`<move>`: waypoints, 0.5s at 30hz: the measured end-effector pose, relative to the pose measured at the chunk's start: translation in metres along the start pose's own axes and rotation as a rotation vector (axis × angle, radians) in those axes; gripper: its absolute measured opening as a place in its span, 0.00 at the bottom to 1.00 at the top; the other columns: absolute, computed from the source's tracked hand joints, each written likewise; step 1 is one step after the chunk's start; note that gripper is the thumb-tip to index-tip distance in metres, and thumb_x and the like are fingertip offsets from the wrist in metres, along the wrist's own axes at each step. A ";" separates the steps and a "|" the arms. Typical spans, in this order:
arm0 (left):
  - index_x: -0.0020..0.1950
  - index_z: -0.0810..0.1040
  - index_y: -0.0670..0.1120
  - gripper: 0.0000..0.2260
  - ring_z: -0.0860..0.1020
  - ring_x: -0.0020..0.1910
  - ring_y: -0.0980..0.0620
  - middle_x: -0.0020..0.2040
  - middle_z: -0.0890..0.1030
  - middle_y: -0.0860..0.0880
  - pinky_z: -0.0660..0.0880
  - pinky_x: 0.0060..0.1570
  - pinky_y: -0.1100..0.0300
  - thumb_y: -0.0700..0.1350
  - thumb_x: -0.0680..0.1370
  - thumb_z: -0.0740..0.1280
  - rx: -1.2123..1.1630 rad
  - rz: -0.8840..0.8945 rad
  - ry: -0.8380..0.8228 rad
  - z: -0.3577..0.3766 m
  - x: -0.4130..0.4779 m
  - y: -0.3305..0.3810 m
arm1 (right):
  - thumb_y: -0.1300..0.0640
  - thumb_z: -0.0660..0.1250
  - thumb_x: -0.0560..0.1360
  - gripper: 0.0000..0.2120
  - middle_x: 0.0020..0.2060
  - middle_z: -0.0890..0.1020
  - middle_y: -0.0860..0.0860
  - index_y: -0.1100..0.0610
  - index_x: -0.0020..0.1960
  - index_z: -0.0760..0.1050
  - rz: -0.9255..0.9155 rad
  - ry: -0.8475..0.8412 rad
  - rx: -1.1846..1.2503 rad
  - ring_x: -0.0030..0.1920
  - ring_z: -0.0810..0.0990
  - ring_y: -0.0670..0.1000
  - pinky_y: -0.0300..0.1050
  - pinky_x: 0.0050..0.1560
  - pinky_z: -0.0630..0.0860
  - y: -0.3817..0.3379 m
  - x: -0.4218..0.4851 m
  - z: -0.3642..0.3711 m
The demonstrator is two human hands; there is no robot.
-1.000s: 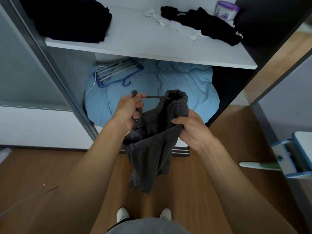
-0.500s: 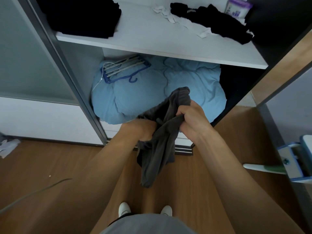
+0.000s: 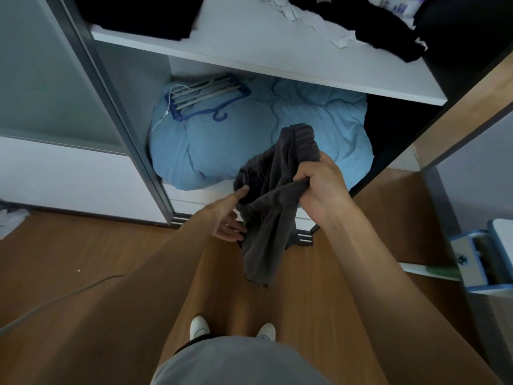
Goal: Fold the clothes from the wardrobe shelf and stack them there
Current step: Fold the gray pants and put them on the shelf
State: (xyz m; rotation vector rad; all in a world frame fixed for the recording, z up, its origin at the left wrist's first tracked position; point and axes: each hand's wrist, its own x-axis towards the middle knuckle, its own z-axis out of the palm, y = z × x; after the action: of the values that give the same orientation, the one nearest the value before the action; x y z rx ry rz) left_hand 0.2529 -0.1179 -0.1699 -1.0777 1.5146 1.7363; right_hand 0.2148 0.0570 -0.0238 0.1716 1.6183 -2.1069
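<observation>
Clenching the bunched dark grey cloth garment (image 3: 273, 195), the right hand (image 3: 322, 187) holds it above the wooden floor (image 3: 83, 259); the left hand (image 3: 226, 218), grip released, touches its side.

White wardrobe shelf (image 3: 249, 48) up top, bearing a folded black pile (image 3: 138, 15) at left, crumpled black clothes (image 3: 369, 26) and a white garment (image 3: 313, 20) at right. Below, blue bedding (image 3: 249, 140) topped with hangers (image 3: 205, 95). Wooden floor (image 3: 83, 251) beneath.

Blue duvet (image 3: 222, 151) w/ blue hanger (image 3: 205, 101) on top, wood floor (image 3: 83, 245), grey cable (image 3: 55, 298)
</observation>
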 end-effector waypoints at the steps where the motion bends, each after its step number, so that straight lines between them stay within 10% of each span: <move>1: 0.53 0.74 0.43 0.31 0.86 0.44 0.40 0.48 0.85 0.38 0.82 0.43 0.49 0.70 0.70 0.69 -0.077 0.009 -0.042 0.005 0.005 -0.003 | 0.77 0.51 0.68 0.18 0.47 0.74 0.58 0.63 0.47 0.74 0.004 -0.013 0.015 0.49 0.71 0.60 0.56 0.51 0.71 0.000 -0.002 0.001; 6: 0.63 0.75 0.37 0.12 0.82 0.36 0.46 0.41 0.82 0.41 0.83 0.32 0.53 0.37 0.81 0.61 -0.344 0.215 0.054 0.033 0.010 0.006 | 0.73 0.55 0.75 0.17 0.54 0.79 0.62 0.65 0.58 0.75 0.020 -0.083 0.138 0.55 0.78 0.62 0.62 0.67 0.73 0.001 -0.007 -0.008; 11: 0.44 0.76 0.45 0.15 0.78 0.30 0.48 0.30 0.80 0.46 0.75 0.25 0.63 0.30 0.73 0.54 -0.614 0.499 0.139 0.025 -0.019 0.040 | 0.53 0.66 0.80 0.17 0.60 0.84 0.58 0.62 0.64 0.78 0.124 -0.015 0.285 0.61 0.82 0.58 0.54 0.65 0.77 0.011 0.007 -0.050; 15: 0.34 0.79 0.46 0.12 0.79 0.33 0.48 0.32 0.80 0.47 0.78 0.36 0.59 0.35 0.66 0.58 -0.614 0.645 0.169 0.015 -0.046 0.070 | 0.58 0.69 0.78 0.08 0.49 0.86 0.59 0.60 0.56 0.78 0.241 0.301 0.151 0.47 0.86 0.57 0.50 0.46 0.84 0.042 0.026 -0.091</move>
State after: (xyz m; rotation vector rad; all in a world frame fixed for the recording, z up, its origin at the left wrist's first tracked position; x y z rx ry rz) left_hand 0.2140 -0.1125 -0.0946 -1.1035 1.5780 2.7434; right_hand 0.1934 0.1266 -0.0970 0.7269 1.5069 -2.0866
